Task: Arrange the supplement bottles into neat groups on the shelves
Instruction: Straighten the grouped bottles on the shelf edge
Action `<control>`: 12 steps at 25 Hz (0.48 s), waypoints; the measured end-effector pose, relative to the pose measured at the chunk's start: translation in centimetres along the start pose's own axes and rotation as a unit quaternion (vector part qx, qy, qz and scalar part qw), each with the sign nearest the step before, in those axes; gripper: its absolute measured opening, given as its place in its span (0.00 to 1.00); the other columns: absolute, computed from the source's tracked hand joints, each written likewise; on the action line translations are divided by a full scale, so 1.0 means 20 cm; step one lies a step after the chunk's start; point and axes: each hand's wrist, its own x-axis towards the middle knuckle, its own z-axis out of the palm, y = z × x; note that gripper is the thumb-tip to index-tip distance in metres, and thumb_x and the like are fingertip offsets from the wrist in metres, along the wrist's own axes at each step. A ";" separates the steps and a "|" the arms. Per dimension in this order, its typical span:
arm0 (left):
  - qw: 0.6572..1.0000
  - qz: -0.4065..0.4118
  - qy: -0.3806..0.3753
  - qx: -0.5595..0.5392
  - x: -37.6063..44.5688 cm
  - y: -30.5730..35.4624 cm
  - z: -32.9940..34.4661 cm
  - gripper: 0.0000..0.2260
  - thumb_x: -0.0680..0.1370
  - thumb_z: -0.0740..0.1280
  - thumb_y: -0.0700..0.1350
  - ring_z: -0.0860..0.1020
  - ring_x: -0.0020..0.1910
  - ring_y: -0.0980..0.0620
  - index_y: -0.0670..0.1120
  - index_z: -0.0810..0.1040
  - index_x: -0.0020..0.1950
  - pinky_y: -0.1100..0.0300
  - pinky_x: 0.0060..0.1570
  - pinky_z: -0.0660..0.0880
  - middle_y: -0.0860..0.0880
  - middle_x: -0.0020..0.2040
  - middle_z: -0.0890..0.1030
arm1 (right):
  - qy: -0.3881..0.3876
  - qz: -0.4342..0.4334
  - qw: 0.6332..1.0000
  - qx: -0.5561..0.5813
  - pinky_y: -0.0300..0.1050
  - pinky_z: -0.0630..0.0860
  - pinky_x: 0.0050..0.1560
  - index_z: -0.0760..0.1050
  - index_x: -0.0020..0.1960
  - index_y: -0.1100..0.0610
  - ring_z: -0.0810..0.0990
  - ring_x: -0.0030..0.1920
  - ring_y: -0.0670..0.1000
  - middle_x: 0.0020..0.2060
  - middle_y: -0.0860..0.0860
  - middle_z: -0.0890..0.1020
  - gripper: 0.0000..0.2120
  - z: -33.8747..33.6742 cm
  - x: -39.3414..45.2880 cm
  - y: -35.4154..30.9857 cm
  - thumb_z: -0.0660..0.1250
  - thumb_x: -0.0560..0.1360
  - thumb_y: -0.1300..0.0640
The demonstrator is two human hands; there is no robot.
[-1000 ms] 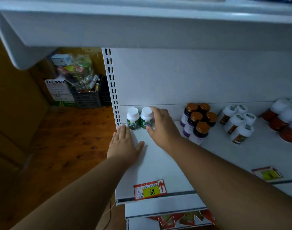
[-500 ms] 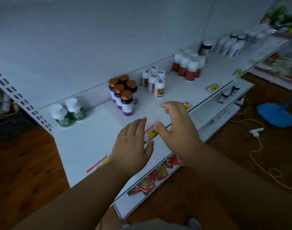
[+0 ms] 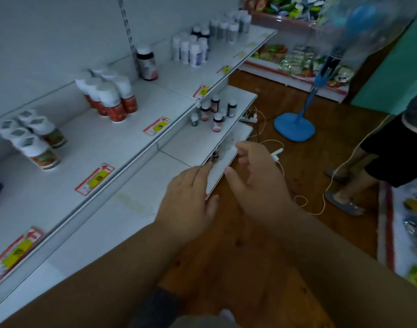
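Both hands, left [image 3: 188, 200] and right [image 3: 257, 178], are loosely open and hold nothing. Loose bottles [image 3: 214, 112] stand scattered on the lower shelf [image 3: 198, 145]. They look small, light, hard, maybe slippery; grip one round its middle.

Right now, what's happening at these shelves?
A person is tidying supplement bottles. Both the left hand and the right hand hover open and hold nothing, out over the front edge of the lower shelf. The upper shelf holds bottles in tidy clusters, while a few small bottles stand scattered on the lower shelf.
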 end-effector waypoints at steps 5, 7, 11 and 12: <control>0.998 0.041 -0.034 -0.029 0.49 0.00 0.22 0.28 0.76 0.62 0.55 0.70 0.66 0.49 0.49 0.64 0.75 0.52 0.66 0.68 0.50 0.69 0.72 | 0.014 0.046 0.999 -0.007 0.41 0.73 0.55 0.68 0.69 0.47 0.71 0.60 0.42 0.62 0.45 0.71 0.22 -0.04 0.37 0.31 0.68 0.77 0.52; 0.996 0.058 -0.053 -0.045 0.73 -0.02 0.30 0.28 0.76 0.63 0.54 0.71 0.64 0.49 0.49 0.65 0.74 0.52 0.64 0.69 0.50 0.67 0.73 | 0.010 0.074 0.997 -0.023 0.40 0.73 0.54 0.67 0.70 0.46 0.71 0.60 0.42 0.63 0.44 0.71 0.23 -0.06 0.50 0.42 0.68 0.77 0.51; 0.994 0.083 -0.048 -0.057 1.14 0.03 0.40 0.28 0.75 0.67 0.53 0.72 0.63 0.50 0.49 0.65 0.74 0.54 0.62 0.70 0.50 0.67 0.73 | -0.010 0.090 0.995 -0.046 0.35 0.73 0.50 0.66 0.70 0.44 0.72 0.57 0.40 0.63 0.43 0.70 0.24 -0.15 0.74 0.61 0.68 0.77 0.51; 0.993 0.088 -0.056 -0.058 1.24 0.05 0.43 0.28 0.76 0.67 0.53 0.71 0.64 0.50 0.50 0.65 0.75 0.55 0.62 0.69 0.50 0.67 0.73 | -0.007 0.097 0.994 -0.049 0.35 0.73 0.50 0.66 0.70 0.44 0.72 0.57 0.40 0.62 0.41 0.69 0.24 -0.16 0.81 0.66 0.68 0.77 0.51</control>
